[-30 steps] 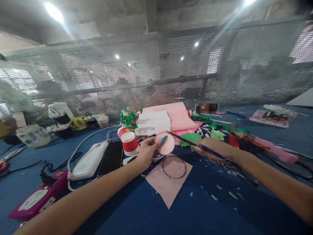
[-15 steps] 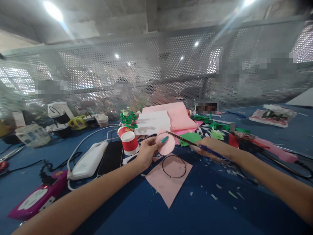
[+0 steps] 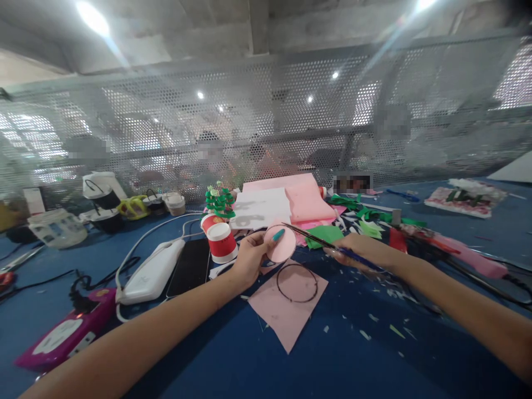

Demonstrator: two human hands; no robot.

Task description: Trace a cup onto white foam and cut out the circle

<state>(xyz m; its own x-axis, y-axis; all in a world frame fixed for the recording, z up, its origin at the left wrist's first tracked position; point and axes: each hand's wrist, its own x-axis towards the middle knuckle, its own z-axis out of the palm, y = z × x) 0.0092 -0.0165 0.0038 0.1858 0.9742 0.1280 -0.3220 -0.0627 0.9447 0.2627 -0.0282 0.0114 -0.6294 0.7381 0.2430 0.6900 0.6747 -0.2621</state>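
Between the thumb and fingers of my left hand (image 3: pixel 248 259) is a pink paper circle (image 3: pixel 279 247) with a dark outline along its edge. My right hand (image 3: pixel 353 249) is closed around scissors (image 3: pixel 316 237) with dark, slim blades and blue lower down. Their tip points left, at the circle's upper right edge. Below the circle, a pink paper sheet (image 3: pixel 286 327) lies on the blue table (image 3: pixel 332 366), bearing a dark round ring (image 3: pixel 278 288). I cannot make out whether this ring is drawn or loose.
Red-and-white paper cups (image 3: pixel 222 244), a black phone (image 3: pixel 189 269), a white power bank (image 3: pixel 152 271) and a purple power strip (image 3: pixel 66 332) are at left. Pink and white sheets (image 3: pixel 260 208) lie behind. Green paper (image 3: pixel 324 235), scraps and a pink glue gun (image 3: pixel 465 252) lie right.
The view has shifted very slightly. Both hands keep nearly the same pose, with the scissors' tip still beside the pink circle.
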